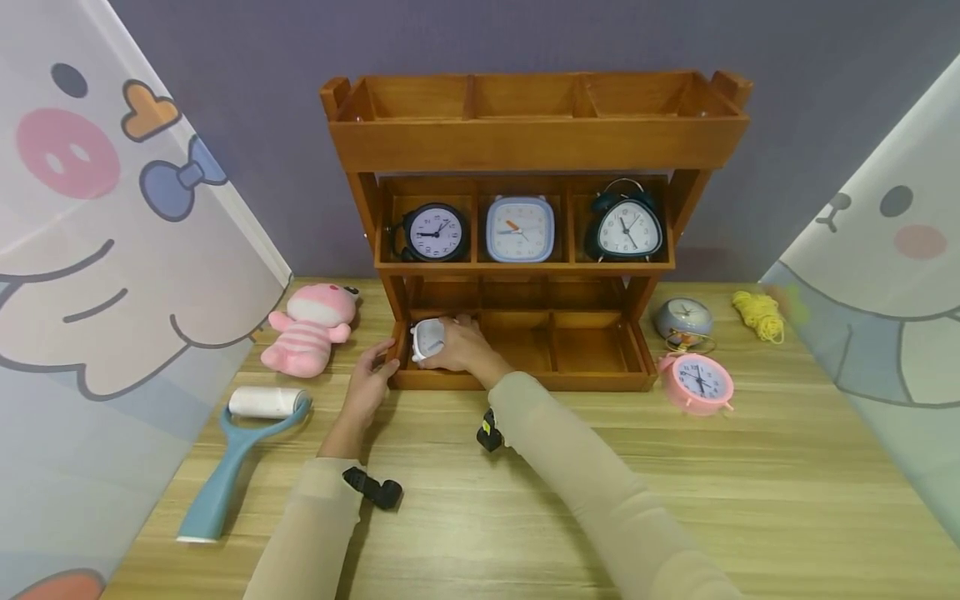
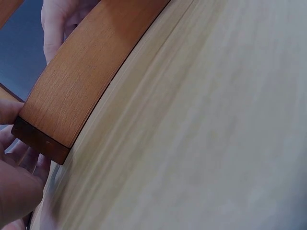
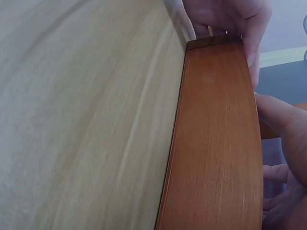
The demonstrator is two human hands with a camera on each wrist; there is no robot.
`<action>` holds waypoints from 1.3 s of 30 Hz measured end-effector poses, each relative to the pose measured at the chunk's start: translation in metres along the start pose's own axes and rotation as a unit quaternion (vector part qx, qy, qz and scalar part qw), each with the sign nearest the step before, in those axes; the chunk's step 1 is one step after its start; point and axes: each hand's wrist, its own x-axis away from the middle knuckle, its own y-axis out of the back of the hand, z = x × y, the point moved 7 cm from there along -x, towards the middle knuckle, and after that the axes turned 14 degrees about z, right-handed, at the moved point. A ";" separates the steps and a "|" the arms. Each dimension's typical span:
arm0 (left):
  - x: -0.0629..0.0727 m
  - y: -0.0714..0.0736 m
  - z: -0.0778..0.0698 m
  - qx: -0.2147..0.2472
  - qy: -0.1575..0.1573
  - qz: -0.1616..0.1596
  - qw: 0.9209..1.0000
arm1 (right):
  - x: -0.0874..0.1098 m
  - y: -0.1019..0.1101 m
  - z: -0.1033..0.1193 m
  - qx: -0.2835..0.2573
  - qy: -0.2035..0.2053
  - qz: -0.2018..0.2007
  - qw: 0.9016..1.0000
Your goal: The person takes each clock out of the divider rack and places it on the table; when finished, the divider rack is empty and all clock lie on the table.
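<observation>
In the head view a small white alarm clock (image 1: pixel 428 339) sits tilted in the left compartment of the wooden shelf's (image 1: pixel 525 381) bottom tier. My right hand (image 1: pixel 463 345) holds it from its right side, fingers partly hidden. At the tier's front left corner my left hand (image 1: pixel 367 385) grips the side board. In the left wrist view, that hand (image 2: pixel 19 184) has its thumb over the board's top edge and its fingers on the outer side. The right wrist view shows part of my right hand (image 3: pixel 292 139) behind the front board (image 3: pixel 213 129); the clock is hidden there.
On the middle tier stand a black clock (image 1: pixel 437 233), a blue-framed clock (image 1: pixel 520 231) and a dark green clock (image 1: pixel 628 229). Right of the shelf lie a blue-grey clock (image 1: pixel 686 319), a pink clock (image 1: pixel 701 385) and yellow yarn (image 1: pixel 759 315). Leftward are a plush toy (image 1: pixel 306 333) and lint roller (image 1: pixel 225 475).
</observation>
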 end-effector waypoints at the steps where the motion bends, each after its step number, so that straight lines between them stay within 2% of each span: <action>1: 0.000 0.000 0.000 -0.002 -0.003 -0.001 1.000 | 0.000 0.000 0.000 0.000 -0.001 -0.002 1.000; 3: 0.001 0.000 0.000 -0.004 -0.006 -0.003 1.000 | 0.000 0.001 0.002 0.001 0.002 -0.011 1.000; 10: 0.018 -0.010 -0.030 0.003 0.008 0.015 1.000 | 0.000 0.001 0.001 -0.003 0.013 -0.045 0.999; 14: 0.017 -0.009 -0.028 -0.001 0.008 0.016 1.000 | 0.001 0.002 -0.001 -0.033 0.010 -0.059 0.998; 18: 0.017 -0.008 -0.028 -0.005 0.007 0.016 1.000 | 0.006 0.007 0.001 -0.050 0.025 -0.073 0.996; 28: 0.016 -0.009 -0.027 0.001 0.000 0.017 1.000 | 0.044 0.036 0.002 -0.107 0.064 -0.108 0.986; 39: 0.016 -0.009 -0.027 -0.005 0.003 0.023 1.000 | 0.096 0.053 -0.030 -0.107 0.067 -0.091 0.988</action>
